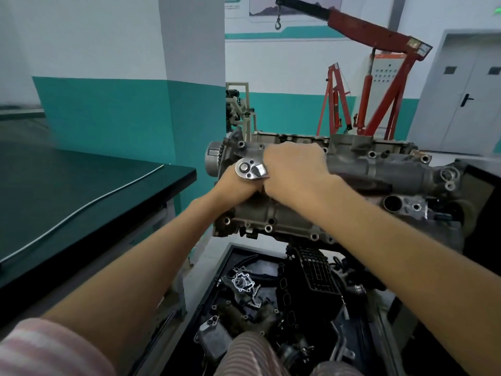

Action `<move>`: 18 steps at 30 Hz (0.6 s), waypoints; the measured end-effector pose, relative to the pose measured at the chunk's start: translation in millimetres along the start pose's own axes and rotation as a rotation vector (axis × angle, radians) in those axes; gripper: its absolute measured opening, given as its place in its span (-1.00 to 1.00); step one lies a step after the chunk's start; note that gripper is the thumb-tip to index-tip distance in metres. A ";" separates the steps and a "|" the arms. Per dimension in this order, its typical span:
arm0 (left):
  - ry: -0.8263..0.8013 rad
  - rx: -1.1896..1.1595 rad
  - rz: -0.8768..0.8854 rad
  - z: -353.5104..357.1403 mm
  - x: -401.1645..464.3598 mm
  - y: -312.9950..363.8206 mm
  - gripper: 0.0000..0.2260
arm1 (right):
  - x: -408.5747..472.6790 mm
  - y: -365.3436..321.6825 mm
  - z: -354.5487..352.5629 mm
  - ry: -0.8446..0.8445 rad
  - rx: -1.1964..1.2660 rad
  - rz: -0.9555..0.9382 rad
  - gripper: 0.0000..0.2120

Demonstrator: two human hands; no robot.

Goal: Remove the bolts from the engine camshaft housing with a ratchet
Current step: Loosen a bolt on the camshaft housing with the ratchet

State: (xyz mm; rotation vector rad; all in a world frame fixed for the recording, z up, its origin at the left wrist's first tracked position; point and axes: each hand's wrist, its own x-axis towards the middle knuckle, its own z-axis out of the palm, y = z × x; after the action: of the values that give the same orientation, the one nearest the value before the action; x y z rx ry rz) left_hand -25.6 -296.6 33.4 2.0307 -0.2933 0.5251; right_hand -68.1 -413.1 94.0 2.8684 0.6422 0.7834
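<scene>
The grey engine camshaft housing (360, 164) sits on a stand in front of me, with several bolt holes along its edges. A chrome ratchet (249, 168) stands over the housing's left end; only its round head shows. My right hand (295, 172) grips the ratchet's handle, which is hidden inside the fist. My left hand (235, 187) lies just under the ratchet head, its fingers wrapped around the part below the head. The socket and the bolt beneath are hidden by both hands.
A dark workbench (81, 196) with a thin metal rod (81, 210) stands to the left. Below the engine a black tray (271, 302) holds several removed engine parts. A red engine hoist (379, 77) stands at the back, with a grey door (466, 104) at the right.
</scene>
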 end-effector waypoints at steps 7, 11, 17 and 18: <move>0.184 -0.207 -0.090 19.4 -11.7 -13.2 -0.67 | -40.5 -18.2 34.2 -0.413 0.696 0.034 -0.92; 0.207 -0.197 -0.126 19.5 -12.9 -17.9 -0.65 | -42.9 -17.2 30.6 -0.782 1.184 0.030 -0.75; 0.043 -0.074 -0.036 7.1 -3.0 -13.8 -0.76 | -18.7 28.0 -5.8 -0.166 0.031 0.021 -0.82; 0.039 -0.070 -0.014 4.5 -3.2 -14.1 -0.76 | -15.3 32.0 -10.9 0.014 -0.051 0.040 -0.83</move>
State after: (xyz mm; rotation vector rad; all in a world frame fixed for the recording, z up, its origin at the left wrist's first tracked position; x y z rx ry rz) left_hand -21.5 -293.7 19.1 1.9514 -0.2701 0.5375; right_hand -73.7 -448.7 102.8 2.8404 0.5589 0.8137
